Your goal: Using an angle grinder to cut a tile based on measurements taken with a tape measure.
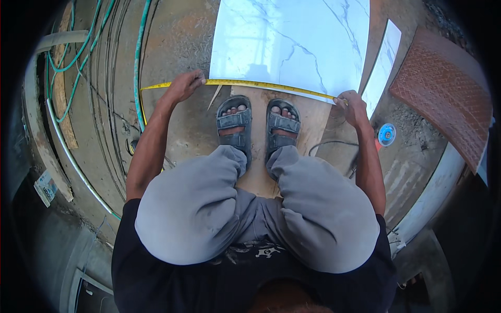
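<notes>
A yellow tape measure [261, 84] stretches across the lower edge of a white marble-veined tile [288, 39]. My left hand [185, 84] pinches the tape just left of the tile, and the tape carries on left, then turns down toward its case [133, 147], partly behind my left arm. My right hand [350, 108] grips the tape at the tile's lower right corner, its fingertips partly hidden. A narrow strip of similar tile [381, 68] lies to the right. My sandalled feet rest on a tan board [252, 187] below the tape.
Teal hoses [138, 52], cables, a white pipe [73, 146] and a plank [63, 104] lie at the left. A brown patterned sheet [441, 88] lies at the right, above a pale curved piece [428, 193]. A tool with a blue disc [386, 134] sits beside my right arm.
</notes>
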`<state>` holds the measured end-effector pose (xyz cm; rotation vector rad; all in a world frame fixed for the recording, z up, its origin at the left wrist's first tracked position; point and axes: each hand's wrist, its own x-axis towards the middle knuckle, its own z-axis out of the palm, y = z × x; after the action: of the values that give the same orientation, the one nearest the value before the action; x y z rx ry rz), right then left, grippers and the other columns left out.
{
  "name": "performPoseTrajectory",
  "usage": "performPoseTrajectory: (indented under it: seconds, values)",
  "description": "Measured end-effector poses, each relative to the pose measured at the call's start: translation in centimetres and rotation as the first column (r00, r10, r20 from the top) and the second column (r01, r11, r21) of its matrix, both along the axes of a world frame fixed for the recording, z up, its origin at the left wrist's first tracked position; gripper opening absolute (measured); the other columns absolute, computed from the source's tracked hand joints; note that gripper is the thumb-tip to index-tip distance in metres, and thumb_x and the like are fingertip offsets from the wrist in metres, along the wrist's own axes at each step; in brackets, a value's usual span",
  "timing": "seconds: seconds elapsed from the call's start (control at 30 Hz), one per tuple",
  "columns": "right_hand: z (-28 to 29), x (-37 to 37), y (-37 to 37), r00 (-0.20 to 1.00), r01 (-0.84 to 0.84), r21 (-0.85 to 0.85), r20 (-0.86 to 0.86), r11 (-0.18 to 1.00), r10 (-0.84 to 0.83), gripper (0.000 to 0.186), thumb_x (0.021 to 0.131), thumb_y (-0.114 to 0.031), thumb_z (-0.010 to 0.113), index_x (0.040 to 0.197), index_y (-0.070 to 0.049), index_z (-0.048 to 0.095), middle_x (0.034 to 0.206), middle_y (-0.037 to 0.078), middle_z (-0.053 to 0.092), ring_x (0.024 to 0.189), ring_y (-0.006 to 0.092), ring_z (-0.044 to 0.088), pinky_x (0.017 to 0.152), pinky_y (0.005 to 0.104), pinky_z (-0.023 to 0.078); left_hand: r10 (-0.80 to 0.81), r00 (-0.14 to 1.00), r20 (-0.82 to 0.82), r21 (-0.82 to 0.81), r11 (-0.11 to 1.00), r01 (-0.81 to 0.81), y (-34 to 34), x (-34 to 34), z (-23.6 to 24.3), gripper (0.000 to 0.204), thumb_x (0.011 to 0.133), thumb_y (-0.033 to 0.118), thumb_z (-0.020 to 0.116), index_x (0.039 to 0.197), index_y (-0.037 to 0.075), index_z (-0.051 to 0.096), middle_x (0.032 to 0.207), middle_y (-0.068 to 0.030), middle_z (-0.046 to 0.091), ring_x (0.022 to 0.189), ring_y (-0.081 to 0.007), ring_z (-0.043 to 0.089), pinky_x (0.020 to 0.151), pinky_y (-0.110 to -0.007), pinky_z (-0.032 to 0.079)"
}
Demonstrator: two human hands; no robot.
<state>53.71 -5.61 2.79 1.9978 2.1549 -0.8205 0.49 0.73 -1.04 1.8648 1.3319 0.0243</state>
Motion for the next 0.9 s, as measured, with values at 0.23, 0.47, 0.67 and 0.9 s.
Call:
performPoseTrajectory:
  seconds: [0.23,0.47,0.67,0.9]
  values:
    - [-4.8,0.8,-3.3,0.826,0.525,-0.045,-0.214,0.850,-0.522,0.027,0.089,-0.028,0.064,0.106,-0.007,0.070,0.100,0.015,0.061,0.090,0.0267,0.061,0.084,0.0362,0.047,0.014,0.999,-0.041,-0.278,0.960,-0.025,2.8,-1.2,-1.6,0.027,0.092,0.030,0.061,0.086,0.004,0.056,0.068,-0.0014,0.045,0.068,-0.0128,0.044,0.063,-0.031,0.039]
    - [-6.6,-0.7,-3.3,0.656,0.645,-0.190,-0.357,0.740,-0.665,0.037,0.090,-0.026,0.066,0.116,0.000,0.061,0.092,0.008,0.064,0.082,0.0148,0.059,0.075,0.0294,0.049,0.004,0.999,-0.038,-0.315,0.949,-0.016,3.3,-1.6,-1.6,0.021,0.093,0.026,0.059,0.088,0.006,0.057,0.070,0.0005,0.049,0.069,-0.0110,0.046,0.064,-0.029,0.041]
    - [-7.2,-0.7,-3.1,0.567,0.686,-0.225,-0.431,0.692,-0.702,0.039,0.088,-0.023,0.070,0.111,0.006,0.059,0.090,0.008,0.063,0.077,0.0125,0.059,0.068,0.0255,0.050,0.028,0.997,0.076,-0.292,0.957,-0.005,3.1,-0.6,-2.9,0.013,0.093,0.018,0.058,0.092,0.004,0.060,0.077,-0.0046,0.061,0.072,-0.0159,0.055,0.069,-0.032,0.045]
    - [-8.2,-0.5,-4.6,0.614,0.672,-0.112,-0.467,0.732,-0.636,0.040,0.088,-0.017,0.068,0.120,0.005,0.059,0.099,0.010,0.064,0.089,0.0156,0.060,0.082,0.0288,0.050,0.105,0.993,0.058,-0.378,0.923,-0.075,2.6,-0.4,-3.5,0.015,0.094,0.020,0.058,0.098,0.006,0.061,0.080,-0.0010,0.060,0.075,-0.0124,0.053,0.068,-0.029,0.044]
